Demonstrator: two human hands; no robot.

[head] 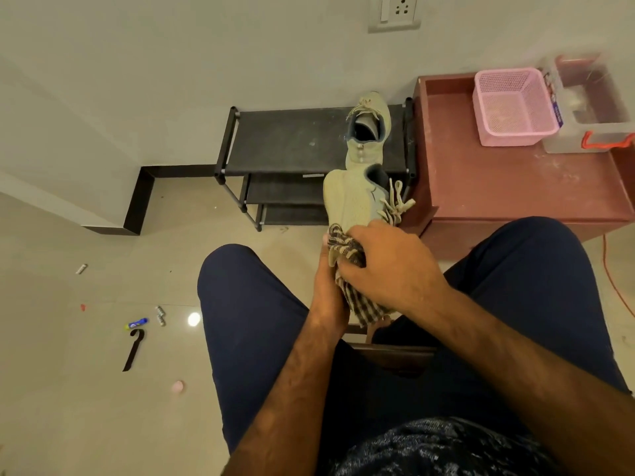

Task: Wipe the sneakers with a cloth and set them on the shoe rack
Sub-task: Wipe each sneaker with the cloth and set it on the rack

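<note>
Left hand (326, 290) grips the sneaker (354, 197), right hand (388, 266) has its grip bunching the cloth (345, 247) against it; other sneaker (369, 132) sits atop the shoe rack (285, 139)

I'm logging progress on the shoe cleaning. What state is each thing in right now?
first sneaker: standing on the top shelf of the shoe rack, laces loose.
second sneaker: off the rack, held up, laces dangling.
cloth: bunched against the second sneaker's near end.
right hand: grips the cloth.
left hand: holds the second sneaker from below.
pink basket: upright on the red table.
</note>
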